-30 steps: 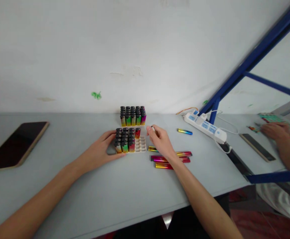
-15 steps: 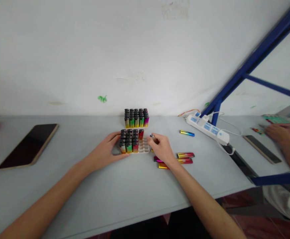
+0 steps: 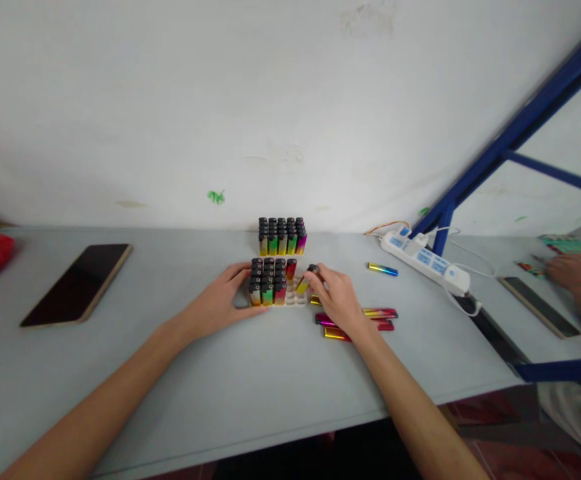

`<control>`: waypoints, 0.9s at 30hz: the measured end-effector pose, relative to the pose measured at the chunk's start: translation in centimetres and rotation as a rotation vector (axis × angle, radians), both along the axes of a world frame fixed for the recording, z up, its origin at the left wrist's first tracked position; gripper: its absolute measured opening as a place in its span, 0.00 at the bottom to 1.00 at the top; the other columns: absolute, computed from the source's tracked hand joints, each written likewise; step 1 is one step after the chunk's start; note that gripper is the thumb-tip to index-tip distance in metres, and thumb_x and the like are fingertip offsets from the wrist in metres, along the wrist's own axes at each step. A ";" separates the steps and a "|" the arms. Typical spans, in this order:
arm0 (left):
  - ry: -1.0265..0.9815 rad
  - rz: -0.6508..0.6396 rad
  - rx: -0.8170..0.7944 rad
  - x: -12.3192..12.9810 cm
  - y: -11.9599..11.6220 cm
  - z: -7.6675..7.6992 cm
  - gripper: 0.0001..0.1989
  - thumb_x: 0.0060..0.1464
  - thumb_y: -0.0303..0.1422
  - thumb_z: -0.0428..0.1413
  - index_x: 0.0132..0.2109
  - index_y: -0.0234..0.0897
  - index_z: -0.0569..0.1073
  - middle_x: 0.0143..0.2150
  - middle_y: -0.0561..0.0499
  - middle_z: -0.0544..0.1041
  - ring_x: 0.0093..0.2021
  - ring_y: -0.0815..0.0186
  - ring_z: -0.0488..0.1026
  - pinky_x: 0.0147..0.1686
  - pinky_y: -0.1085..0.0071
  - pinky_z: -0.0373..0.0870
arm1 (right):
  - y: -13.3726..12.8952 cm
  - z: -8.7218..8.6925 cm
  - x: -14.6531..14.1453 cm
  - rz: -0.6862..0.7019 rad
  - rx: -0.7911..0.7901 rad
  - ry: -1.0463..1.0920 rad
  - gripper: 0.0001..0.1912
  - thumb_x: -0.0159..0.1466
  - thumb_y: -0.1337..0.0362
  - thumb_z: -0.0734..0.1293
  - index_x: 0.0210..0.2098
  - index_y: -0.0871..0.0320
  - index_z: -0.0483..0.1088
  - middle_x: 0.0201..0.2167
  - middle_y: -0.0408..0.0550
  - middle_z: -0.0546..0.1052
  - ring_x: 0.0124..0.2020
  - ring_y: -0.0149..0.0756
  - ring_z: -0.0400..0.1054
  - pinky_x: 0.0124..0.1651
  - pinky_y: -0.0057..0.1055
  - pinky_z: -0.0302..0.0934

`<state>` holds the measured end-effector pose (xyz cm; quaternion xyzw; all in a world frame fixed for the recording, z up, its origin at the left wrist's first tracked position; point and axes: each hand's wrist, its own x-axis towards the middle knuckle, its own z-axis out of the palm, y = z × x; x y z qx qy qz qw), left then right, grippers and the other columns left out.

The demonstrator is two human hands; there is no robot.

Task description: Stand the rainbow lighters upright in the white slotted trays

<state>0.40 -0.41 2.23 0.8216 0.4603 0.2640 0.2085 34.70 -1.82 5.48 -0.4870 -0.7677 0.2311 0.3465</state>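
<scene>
In the head view, a pale tray with round-cornered cells holds several upright lighters with black tops in its left part. My left hand grips the tray's left side, thumb along the front edge and fingers farther back. Between thumb and fingers of my right hand is a yellow lighter, tilted, its black top up, over the open cells at the right. A red lighter stands in the back of that part. Loose lighters lie under and beside my right wrist, partly hidden.
Behind the tray, a block of upright lighters stands near the wall. A blue-yellow lighter, a white power strip and a blue metal frame are to the right. A phone lies left; another person's hands are far right.
My right hand has brought the lighter into a clearer tilted pose over the tray's right cells. My left hand stays at the tray. The whole view has shifted slightly.
</scene>
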 end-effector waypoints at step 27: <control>0.001 -0.014 0.059 -0.5 0.8 -1.1 0.48 0.69 0.77 0.67 0.76 0.46 0.83 0.81 0.38 0.84 0.80 0.35 0.83 0.87 0.40 0.78 | 3.7 3.2 -0.4 0.278 0.132 -0.609 0.11 0.92 0.58 0.71 0.54 0.56 0.83 0.51 0.54 0.88 0.47 0.46 0.84 0.55 0.40 0.77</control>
